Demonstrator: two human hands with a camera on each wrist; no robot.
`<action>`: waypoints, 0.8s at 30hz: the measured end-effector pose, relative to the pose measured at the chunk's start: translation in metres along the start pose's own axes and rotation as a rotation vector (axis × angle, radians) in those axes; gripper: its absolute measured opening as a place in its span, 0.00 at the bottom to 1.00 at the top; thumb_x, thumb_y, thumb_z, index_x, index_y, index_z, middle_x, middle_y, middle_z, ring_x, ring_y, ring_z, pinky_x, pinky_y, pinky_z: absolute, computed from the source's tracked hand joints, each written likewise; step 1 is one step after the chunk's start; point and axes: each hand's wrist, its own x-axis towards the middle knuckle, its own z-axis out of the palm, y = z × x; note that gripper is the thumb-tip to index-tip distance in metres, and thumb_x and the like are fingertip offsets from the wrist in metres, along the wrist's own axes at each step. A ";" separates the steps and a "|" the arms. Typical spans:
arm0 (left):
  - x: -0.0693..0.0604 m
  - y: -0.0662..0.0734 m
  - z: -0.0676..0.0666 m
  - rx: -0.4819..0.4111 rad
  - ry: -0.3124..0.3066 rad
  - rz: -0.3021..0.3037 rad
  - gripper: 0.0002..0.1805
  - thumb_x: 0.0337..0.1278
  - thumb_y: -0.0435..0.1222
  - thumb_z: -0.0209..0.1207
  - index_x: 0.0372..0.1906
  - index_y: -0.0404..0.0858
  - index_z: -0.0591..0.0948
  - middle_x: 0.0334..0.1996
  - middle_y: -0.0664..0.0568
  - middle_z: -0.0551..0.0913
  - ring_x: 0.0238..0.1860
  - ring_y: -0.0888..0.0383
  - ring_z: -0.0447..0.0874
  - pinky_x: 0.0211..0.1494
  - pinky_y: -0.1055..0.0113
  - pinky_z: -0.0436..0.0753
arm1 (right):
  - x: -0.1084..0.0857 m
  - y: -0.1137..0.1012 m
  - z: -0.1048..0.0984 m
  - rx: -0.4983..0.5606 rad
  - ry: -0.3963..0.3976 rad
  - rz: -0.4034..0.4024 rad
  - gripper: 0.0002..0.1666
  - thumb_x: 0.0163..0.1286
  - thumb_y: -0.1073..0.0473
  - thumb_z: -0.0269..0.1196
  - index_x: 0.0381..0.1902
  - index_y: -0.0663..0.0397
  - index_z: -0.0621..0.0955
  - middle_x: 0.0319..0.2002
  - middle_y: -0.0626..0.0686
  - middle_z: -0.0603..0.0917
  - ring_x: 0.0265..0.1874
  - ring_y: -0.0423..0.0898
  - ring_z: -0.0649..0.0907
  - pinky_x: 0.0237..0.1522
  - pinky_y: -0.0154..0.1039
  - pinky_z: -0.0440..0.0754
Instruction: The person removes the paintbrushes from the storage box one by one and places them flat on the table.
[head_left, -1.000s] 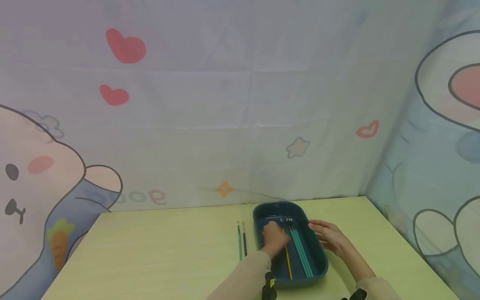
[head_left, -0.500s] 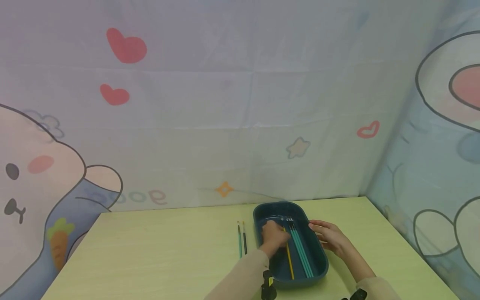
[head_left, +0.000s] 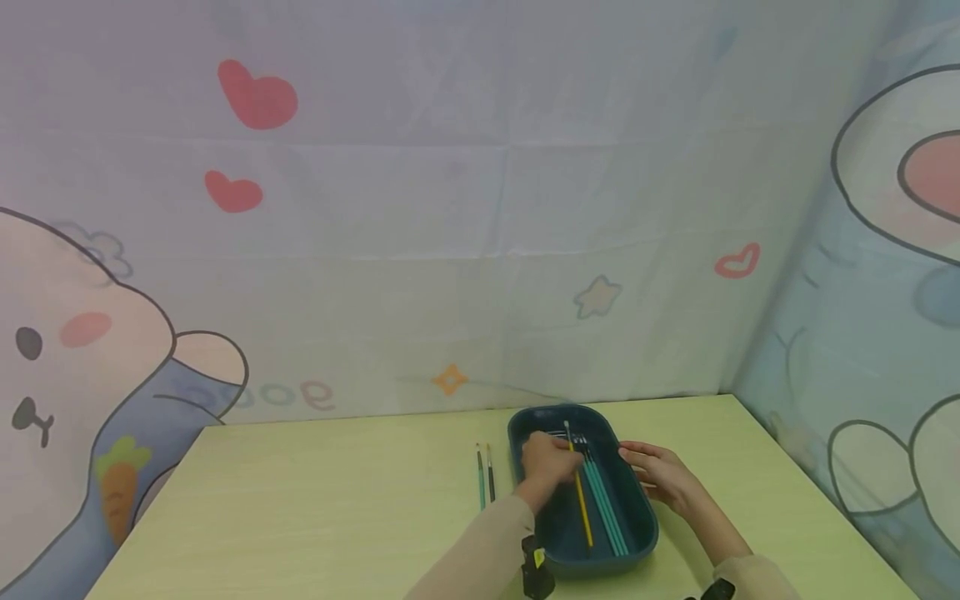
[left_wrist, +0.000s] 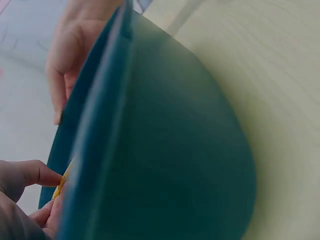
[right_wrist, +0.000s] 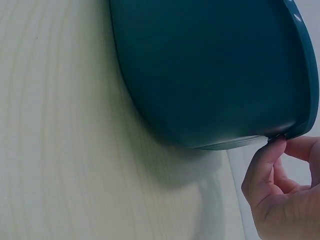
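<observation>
A dark teal plastic tray (head_left: 551, 560) stands on the table. In it, several teal-handled paintbrushes (head_left: 606, 508) lie side by side along the right. My left hand (head_left: 546, 458) reaches inside and pinches a yellow paintbrush (head_left: 583, 510) between thumb and fingers; its tip points away from me. The left wrist view shows this pinch on the yellow handle (left_wrist: 63, 183), partly hidden by the tray wall. My right hand (head_left: 662, 477) pinches the tray's right rim, seen closely in the right wrist view, where thumb and finger meet at the rim (right_wrist: 304, 127).
Two more paintbrushes, one teal (head_left: 481, 479) and one dark (head_left: 491, 475), lie on the pale wooden table (head_left: 322, 500) left of the tray, partly covered by my left sleeve (head_left: 480, 542). A printed cloth (head_left: 420, 208) hangs behind the table.
My left hand has taken the yellow paintbrush between its fingers and shifted it slightly up and right; its tip now shows beyond the hand. My right hand stays at the rim.
</observation>
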 end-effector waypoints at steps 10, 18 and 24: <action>0.000 0.008 -0.004 -0.080 0.003 -0.025 0.12 0.36 0.29 0.70 0.33 0.31 0.87 0.28 0.44 0.87 0.16 0.57 0.85 0.20 0.69 0.84 | 0.000 0.000 0.000 -0.014 0.012 0.003 0.35 0.70 0.49 0.58 0.67 0.65 0.67 0.40 0.46 0.85 0.35 0.39 0.84 0.32 0.31 0.84; -0.002 0.011 -0.008 -0.174 -0.027 -0.016 0.12 0.40 0.28 0.68 0.36 0.30 0.87 0.28 0.44 0.88 0.20 0.56 0.87 0.23 0.68 0.86 | 0.001 -0.001 -0.001 -0.015 0.016 -0.005 0.35 0.70 0.49 0.58 0.66 0.66 0.67 0.41 0.46 0.86 0.36 0.40 0.84 0.34 0.33 0.85; -0.003 0.014 -0.018 -0.242 -0.078 -0.003 0.14 0.44 0.27 0.67 0.41 0.28 0.85 0.31 0.42 0.88 0.25 0.53 0.88 0.27 0.66 0.88 | 0.003 0.001 -0.006 0.005 -0.029 -0.023 0.37 0.66 0.45 0.62 0.65 0.63 0.69 0.42 0.46 0.85 0.35 0.39 0.85 0.35 0.32 0.85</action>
